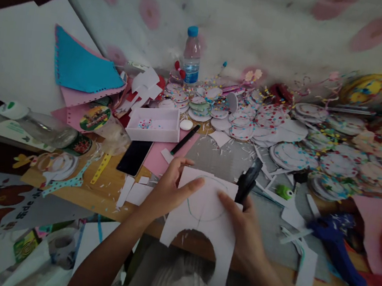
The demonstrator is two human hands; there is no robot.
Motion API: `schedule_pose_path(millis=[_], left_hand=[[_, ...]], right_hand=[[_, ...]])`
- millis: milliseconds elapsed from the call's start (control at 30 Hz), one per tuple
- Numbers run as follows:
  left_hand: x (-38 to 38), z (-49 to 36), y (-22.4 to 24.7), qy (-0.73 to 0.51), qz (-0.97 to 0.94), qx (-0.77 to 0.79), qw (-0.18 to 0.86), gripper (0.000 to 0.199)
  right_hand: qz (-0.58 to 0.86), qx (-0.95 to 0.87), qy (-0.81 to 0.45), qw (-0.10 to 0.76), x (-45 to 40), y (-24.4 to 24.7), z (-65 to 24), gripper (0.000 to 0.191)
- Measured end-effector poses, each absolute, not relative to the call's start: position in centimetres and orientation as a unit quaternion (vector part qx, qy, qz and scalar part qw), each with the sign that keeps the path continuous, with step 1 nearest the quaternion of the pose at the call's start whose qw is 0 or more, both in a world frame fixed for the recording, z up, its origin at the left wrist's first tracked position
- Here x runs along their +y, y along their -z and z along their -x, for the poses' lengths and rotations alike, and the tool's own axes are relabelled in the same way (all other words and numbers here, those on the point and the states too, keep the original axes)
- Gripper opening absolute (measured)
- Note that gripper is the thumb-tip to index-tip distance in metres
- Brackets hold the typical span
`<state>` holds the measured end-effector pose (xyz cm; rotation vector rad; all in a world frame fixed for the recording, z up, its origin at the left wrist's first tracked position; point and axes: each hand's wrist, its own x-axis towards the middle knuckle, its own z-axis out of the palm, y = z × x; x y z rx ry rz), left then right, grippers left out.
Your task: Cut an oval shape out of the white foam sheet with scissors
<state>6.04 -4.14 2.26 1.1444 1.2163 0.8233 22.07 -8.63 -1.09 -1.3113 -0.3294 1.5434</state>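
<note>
White card [206,200], marked with 1 drawn circle and cut away in a curve along its lower edge, is held over the table's near edge by 2 hands. The left hand [173,189] pinches its upper left, thumb on top, fingers mostly hidden beneath. The right hand [245,224] presses its thumb on the right side; a black tool [248,180] juts up beside those fingers, its grip unclear. Beyond lie a black marker [185,139], a white tray [154,125] and dotted discs [241,121]; a blue glue gun [337,244] sits to the right.
</note>
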Motion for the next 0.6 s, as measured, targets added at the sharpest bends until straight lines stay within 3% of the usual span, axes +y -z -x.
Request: schedule_pose_path(millis=[167,300,600], left_hand=[[-4.5,-5.4,-0.5,-0.326,-0.477,0.510,0.638,0.050],[-5.2,-4.6,1.2,-0.291,-0.506,0.510,0.632,0.026],[-3.2,-1.3,-4.2,-0.242,-0.720,0.553,0.344,0.017]], right_hand=[[0.552,-0.098,-0.610,0.560,-7.6,2.7,-22.7,0.041],[0.562,-0.106,-0.577,0.583,-6.5,3.8,-23.4,0.040],[0.546,-0.288,-0.538,0.574,-8.0,4.6,-24.5,0.018]])
